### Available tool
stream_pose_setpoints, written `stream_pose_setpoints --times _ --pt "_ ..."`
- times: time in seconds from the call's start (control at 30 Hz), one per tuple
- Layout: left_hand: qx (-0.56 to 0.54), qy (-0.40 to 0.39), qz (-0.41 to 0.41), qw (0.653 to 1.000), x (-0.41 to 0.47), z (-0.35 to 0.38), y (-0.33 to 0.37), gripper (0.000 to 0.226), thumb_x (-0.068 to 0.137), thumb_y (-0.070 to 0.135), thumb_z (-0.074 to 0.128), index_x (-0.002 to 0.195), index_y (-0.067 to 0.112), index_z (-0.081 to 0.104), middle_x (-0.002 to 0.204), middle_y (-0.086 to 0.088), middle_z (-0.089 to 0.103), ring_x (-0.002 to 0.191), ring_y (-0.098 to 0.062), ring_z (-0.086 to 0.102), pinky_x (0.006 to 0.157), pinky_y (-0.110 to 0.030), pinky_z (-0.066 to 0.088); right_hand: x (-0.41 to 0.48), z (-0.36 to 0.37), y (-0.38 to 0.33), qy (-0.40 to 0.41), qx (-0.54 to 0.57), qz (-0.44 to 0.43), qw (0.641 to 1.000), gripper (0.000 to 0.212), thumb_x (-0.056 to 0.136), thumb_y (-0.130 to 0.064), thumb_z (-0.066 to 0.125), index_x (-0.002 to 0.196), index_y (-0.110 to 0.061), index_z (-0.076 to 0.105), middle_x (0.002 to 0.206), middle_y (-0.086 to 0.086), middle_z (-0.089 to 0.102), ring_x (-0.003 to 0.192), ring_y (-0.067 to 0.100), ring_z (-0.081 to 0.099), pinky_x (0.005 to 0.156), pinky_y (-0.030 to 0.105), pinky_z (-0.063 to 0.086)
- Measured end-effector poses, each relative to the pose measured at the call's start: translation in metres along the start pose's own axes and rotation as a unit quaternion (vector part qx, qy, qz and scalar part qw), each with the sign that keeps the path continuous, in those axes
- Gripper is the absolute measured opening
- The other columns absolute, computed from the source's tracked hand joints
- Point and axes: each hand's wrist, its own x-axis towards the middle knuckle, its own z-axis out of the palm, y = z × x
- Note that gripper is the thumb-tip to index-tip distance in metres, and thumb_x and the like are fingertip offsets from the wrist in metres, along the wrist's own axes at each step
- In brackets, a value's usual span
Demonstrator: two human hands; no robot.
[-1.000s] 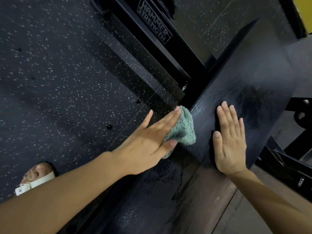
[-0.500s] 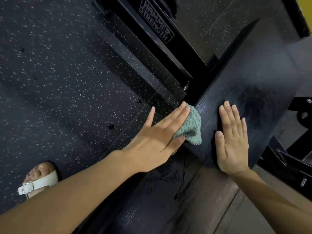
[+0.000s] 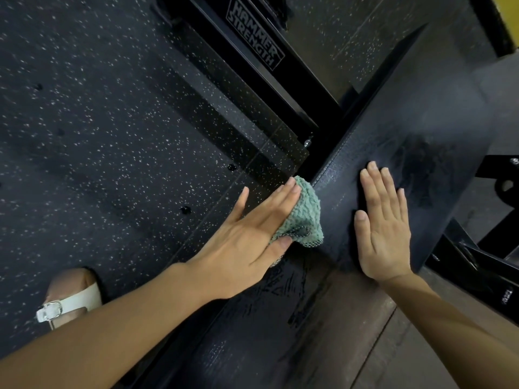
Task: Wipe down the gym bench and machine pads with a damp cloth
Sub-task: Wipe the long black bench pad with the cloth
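A long black bench pad (image 3: 415, 113) runs diagonally from the lower left to the upper right. Wet streaks show on its near part. My left hand (image 3: 247, 240) presses a green knitted cloth (image 3: 304, 214) flat against the pad's left side edge, fingers stretched over the cloth. My right hand (image 3: 382, 223) lies flat and open on top of the pad, just right of the cloth, holding nothing.
A black frame beam (image 3: 254, 49) marked "Hammer Strength" runs on the floor beyond the pad. Speckled black rubber flooring (image 3: 98, 122) fills the left. More black frame parts (image 3: 483, 262) stand at the right. My foot in a white sandal (image 3: 67, 301) is at the lower left.
My left hand has slid the cloth a little farther up along the pad's left edge. My right hand has stayed flat in about the same spot.
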Motion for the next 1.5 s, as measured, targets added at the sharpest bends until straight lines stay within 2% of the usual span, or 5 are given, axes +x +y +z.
stream_pose_setpoints --times 0.43,0.63,0.93,1.23,1.5 --pt "-0.002 0.024 -0.003 1.0 -0.031 0.009 -0.004 0.064 0.104 0.045 0.016 0.157 0.027 -0.015 0.163 0.021 -0.016 0.148 0.008 -0.008 0.119 -0.034 -0.023 -0.016 0.004 -0.031 -0.019 0.018 0.074 0.997 0.059 0.1 -0.03 0.021 0.157 -0.022 0.009 0.164 -0.013 0.003 0.152 0.008 -0.003 0.123 0.033 -0.006" --pt "0.005 0.028 0.012 1.0 -0.032 0.009 -0.006 0.064 0.105 0.043 0.019 0.157 0.025 -0.013 0.165 0.014 -0.011 0.149 0.005 -0.008 0.121 -0.035 -0.017 -0.065 0.015 -0.074 -0.015 0.019 0.062 0.998 0.056 0.103 -0.029 0.024 0.157 -0.016 0.017 0.165 -0.006 0.009 0.153 0.016 0.004 0.124 0.042 0.0" --pt "-0.019 0.009 -0.008 1.0 -0.085 0.017 -0.007 0.064 0.106 0.046 0.018 0.156 0.026 -0.016 0.164 0.019 -0.014 0.15 0.002 -0.004 0.121 -0.031 -0.015 -0.09 0.029 -0.105 -0.018 -0.002 0.104 0.994 0.059 0.101 -0.029 0.021 0.157 -0.018 0.01 0.166 -0.004 0.008 0.153 0.017 0.006 0.123 0.039 -0.001" --pt "-0.025 0.008 -0.004 1.0 -0.055 0.012 -0.008 0.064 0.106 0.044 0.02 0.154 0.026 -0.017 0.165 0.016 -0.013 0.149 0.006 -0.007 0.122 -0.033 -0.015 -0.09 0.029 -0.106 -0.014 -0.003 0.102 0.995 0.059 0.1 -0.029 0.021 0.157 -0.017 0.011 0.166 -0.003 0.01 0.153 0.018 0.007 0.123 0.041 0.0" --pt "-0.053 0.006 0.009 0.999 -0.039 0.008 -0.009 0.066 0.105 0.041 0.025 0.154 0.024 -0.015 0.165 0.012 -0.012 0.149 0.004 -0.009 0.122 -0.023 -0.007 -0.088 0.03 -0.106 -0.005 0.0 0.112 0.994 0.059 0.1 -0.028 0.023 0.157 -0.018 0.013 0.165 -0.003 0.014 0.153 0.017 0.008 0.123 0.041 0.001"
